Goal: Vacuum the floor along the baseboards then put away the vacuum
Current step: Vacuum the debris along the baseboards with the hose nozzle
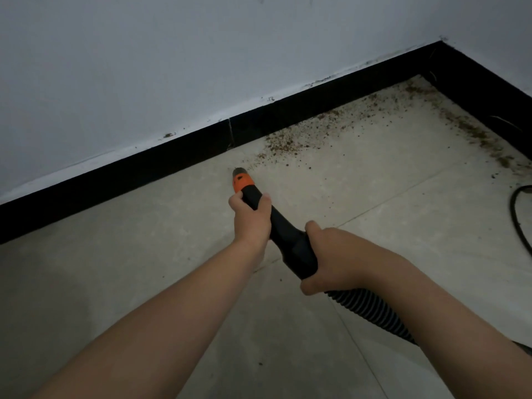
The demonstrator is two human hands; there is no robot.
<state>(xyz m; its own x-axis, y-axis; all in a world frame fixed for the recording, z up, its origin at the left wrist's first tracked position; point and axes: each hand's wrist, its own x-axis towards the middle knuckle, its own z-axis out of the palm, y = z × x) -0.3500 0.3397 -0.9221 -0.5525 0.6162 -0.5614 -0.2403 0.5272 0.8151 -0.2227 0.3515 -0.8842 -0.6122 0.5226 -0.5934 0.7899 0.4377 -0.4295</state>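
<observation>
A black vacuum nozzle (285,234) with an orange tip (241,180) points down at the pale tiled floor, close to the black baseboard (161,165). My left hand (252,223) grips the nozzle just behind the orange tip. Farther back, my right hand (331,260) holds the thick end where the ribbed hose (371,312) joins. Brown dirt (305,139) lies scattered along the baseboard just beyond the tip and runs toward the corner.
A second black baseboard (483,82) meets the first at the room corner, upper right, with more dirt (483,139) along it. A black cable (518,214) curls on the floor at the right edge. White wall (172,67) rises above the baseboards.
</observation>
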